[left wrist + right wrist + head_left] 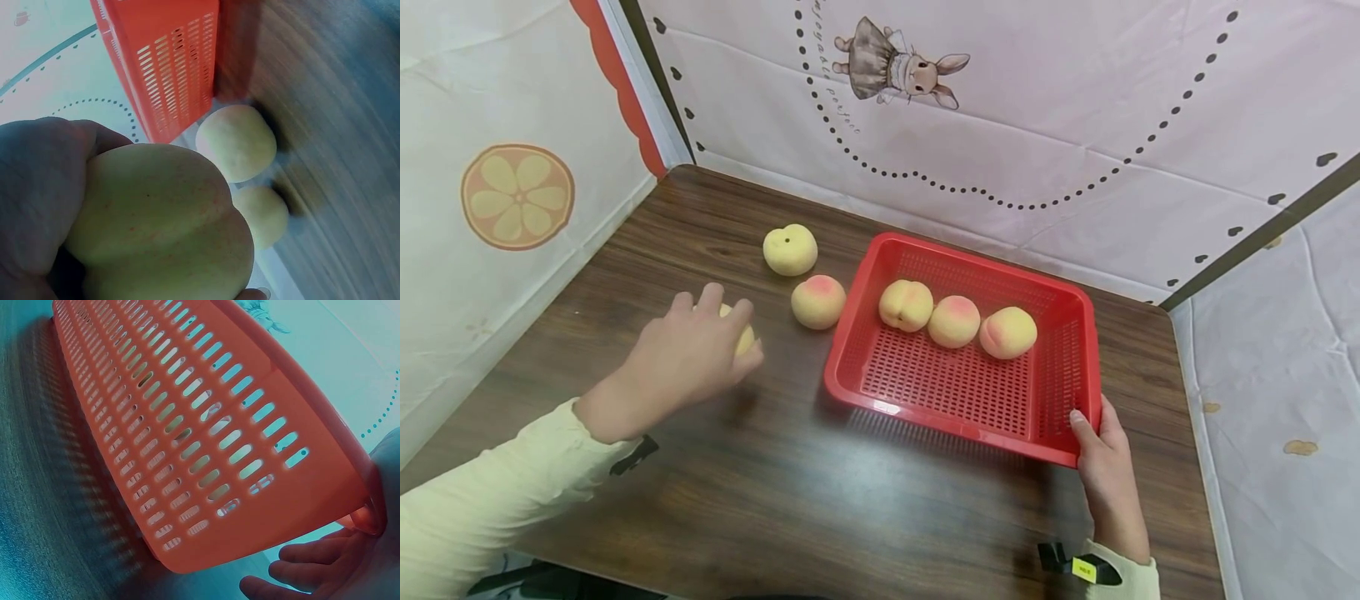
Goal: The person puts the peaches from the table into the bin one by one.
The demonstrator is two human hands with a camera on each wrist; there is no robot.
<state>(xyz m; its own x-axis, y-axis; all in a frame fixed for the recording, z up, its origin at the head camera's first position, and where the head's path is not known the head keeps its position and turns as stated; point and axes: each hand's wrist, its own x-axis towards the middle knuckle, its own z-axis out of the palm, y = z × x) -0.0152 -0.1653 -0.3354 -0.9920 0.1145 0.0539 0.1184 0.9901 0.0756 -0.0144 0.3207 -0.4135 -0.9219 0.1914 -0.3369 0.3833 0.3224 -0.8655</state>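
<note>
My left hand [688,350] grips a yellow peach [165,219] above the table, left of the red basket; in the head view the fingers cover most of the fruit. Two more peaches lie on the table beside the basket: a pink-topped one [818,302] close to its left wall and a yellow one [790,250] farther back. My right hand [1105,467] holds the near right corner of the red plastic basket [925,423], thumb over the rim and fingers outside. Inside the basket, three peaches [954,322] sit in a row toward the back.
The dark wood table [760,492] is bounded by a printed cloth wall [1037,108] at the back and by white cloth on the left and right. The basket stands close to the back wall.
</note>
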